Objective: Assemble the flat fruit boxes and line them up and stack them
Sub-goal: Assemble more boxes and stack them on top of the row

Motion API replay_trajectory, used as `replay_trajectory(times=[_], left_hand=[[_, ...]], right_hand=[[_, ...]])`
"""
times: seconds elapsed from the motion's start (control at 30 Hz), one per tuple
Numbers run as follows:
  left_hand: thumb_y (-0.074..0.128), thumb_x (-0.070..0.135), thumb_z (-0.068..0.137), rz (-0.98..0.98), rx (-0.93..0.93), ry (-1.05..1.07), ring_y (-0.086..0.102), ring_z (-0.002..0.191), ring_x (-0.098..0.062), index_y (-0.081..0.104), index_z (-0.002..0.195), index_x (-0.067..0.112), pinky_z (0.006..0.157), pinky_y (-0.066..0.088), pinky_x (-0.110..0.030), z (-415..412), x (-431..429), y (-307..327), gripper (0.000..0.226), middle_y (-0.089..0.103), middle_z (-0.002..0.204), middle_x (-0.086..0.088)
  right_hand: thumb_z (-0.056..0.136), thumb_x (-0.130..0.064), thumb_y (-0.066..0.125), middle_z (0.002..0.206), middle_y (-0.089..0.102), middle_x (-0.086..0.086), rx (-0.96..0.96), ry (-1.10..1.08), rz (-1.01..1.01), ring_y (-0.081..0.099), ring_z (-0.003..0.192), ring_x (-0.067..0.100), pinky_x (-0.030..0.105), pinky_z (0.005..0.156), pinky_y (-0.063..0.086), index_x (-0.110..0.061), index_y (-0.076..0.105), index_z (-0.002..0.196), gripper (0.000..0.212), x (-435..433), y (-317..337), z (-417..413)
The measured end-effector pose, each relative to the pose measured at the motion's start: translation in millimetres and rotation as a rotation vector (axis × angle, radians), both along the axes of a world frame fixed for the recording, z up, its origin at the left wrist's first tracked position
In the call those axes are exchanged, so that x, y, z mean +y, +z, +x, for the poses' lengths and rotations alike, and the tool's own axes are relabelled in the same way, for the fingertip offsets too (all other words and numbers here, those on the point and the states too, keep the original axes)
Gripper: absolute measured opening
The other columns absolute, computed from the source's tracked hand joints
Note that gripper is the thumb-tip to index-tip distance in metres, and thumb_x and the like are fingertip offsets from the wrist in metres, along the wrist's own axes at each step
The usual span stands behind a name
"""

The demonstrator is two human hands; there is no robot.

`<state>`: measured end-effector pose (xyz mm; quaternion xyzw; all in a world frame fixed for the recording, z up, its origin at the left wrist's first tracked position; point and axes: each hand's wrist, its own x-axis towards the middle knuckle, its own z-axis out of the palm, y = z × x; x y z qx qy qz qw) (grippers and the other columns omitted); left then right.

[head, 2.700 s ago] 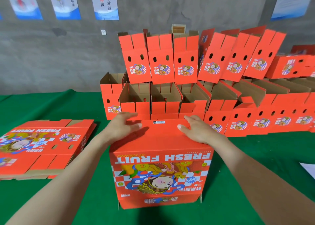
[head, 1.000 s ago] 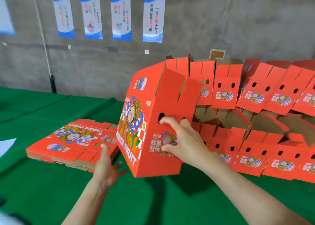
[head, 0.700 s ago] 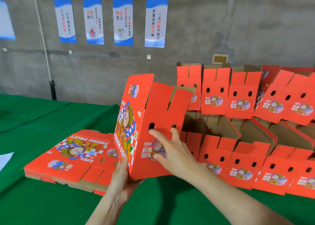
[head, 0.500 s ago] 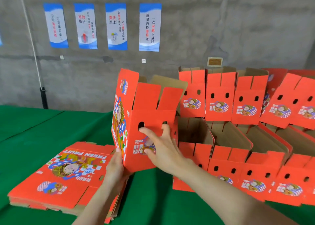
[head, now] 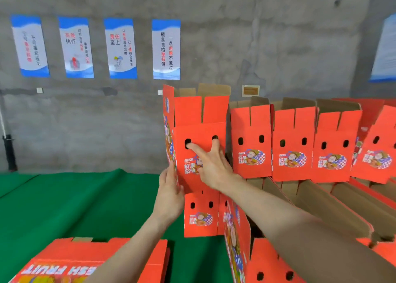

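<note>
Fingers (head: 198,153) of the right hand (head: 211,167) lie straight and spread on the near end face of the box (head: 199,119). The forefinger tip is at the left vent hole and another fingertip at the right one; whether they dip inside I cannot tell. The left hand (head: 170,195) is flat, fingers together, pressed against the lower left edge of that box.

A few seconds ago this box stood upside down on the green cloth (head: 85,197) with both hands pressing its base. It was then turned upright and carried away from the person. It now stands at the left end of the upper row (head: 293,145), beside the other boxes there and over a lower box (head: 200,216). I judge this one to be assembled and nearly placed, with only squaring against its neighbour left. More flat blanks (head: 64,261) wait at near left.

The end faces carry a cartoon figure with the characters "鲜果" and a second line that is too blurred to read. The top blank shows "ESH FRUIT" upside down, the rest hidden by the arm. On the far wall the posters (head: 166,49) read "质量自检坚持做 一点问题不放过", "责任至上" and "高效执行"; the leftmost is too blurred.
</note>
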<state>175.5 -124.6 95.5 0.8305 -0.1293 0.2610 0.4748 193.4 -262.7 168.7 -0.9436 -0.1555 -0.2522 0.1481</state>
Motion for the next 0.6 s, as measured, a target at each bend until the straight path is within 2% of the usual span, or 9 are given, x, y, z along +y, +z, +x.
replay_trajectory(times=[0.03,0.07,0.13,0.2,0.4,0.53,0.6], left_hand=[[0.044,-0.007,0.089,0.056,0.015,-0.007,0.018,0.140,-0.012,0.009,0.151,0.016,0.102,0.015,-0.008,12,-1,-5,0.075,0.023,0.151,-0.004],[0.044,-0.004,0.090,0.115,0.042,-0.011,0.012,0.144,-0.012,0.005,0.152,0.017,0.109,0.014,-0.015,25,-3,-9,0.077,0.013,0.157,-0.004],[0.046,0.002,0.088,0.248,0.145,0.007,0.002,0.148,-0.015,-0.003,0.152,0.024,0.118,0.016,-0.039,49,-7,-15,0.083,-0.003,0.161,0.000],[0.046,0.006,0.089,0.347,0.270,0.026,-0.001,0.148,-0.019,-0.005,0.151,0.029,0.117,0.015,-0.050,69,-15,-18,0.083,-0.012,0.160,0.004],[0.044,0.005,0.089,0.355,0.352,-0.042,-0.004,0.148,-0.015,-0.006,0.152,0.030,0.118,0.006,-0.050,113,-41,-29,0.084,-0.010,0.160,0.009],[0.049,0.006,0.091,0.195,0.348,-0.156,0.011,0.147,-0.013,-0.004,0.151,0.030,0.117,0.018,-0.047,132,-59,-35,0.084,-0.008,0.160,0.010],[0.052,0.007,0.091,0.158,0.344,-0.172,0.010,0.147,-0.013,-0.007,0.151,0.029,0.117,0.018,-0.046,139,-66,-38,0.086,-0.010,0.159,0.010]], right_hand=[[0.085,0.000,0.054,0.147,0.001,0.023,0.004,-0.020,-0.008,0.029,0.131,0.043,0.044,0.098,0.043,-0.049,0.022,0.141,0.081,-2,1,14],[0.086,0.000,0.055,0.147,-0.001,0.024,0.005,-0.038,-0.019,0.027,0.132,0.043,0.044,0.100,0.043,-0.049,0.021,0.142,0.082,-4,3,27],[0.086,0.001,0.054,0.149,-0.003,0.026,0.000,-0.088,-0.051,0.026,0.133,0.042,0.043,0.102,0.041,-0.048,0.020,0.143,0.082,-11,6,52],[0.087,0.002,0.051,0.149,-0.003,0.027,0.015,-0.158,-0.094,0.026,0.132,0.040,0.040,0.100,0.041,-0.046,0.020,0.145,0.081,-22,6,75],[0.089,-0.018,0.059,0.145,0.009,0.027,0.073,-0.322,-0.259,0.032,0.124,0.039,0.039,0.096,0.040,-0.047,0.011,0.146,0.080,-38,-12,114],[0.090,-0.026,0.057,0.147,0.009,0.026,0.026,-0.368,-0.298,0.033,0.126,0.036,0.040,0.094,0.040,-0.052,0.003,0.145,0.082,-44,-13,125],[0.091,-0.029,0.056,0.149,0.007,0.027,0.037,-0.405,-0.308,0.030,0.128,0.036,0.040,0.095,0.039,-0.053,-0.002,0.145,0.083,-46,-14,127]])
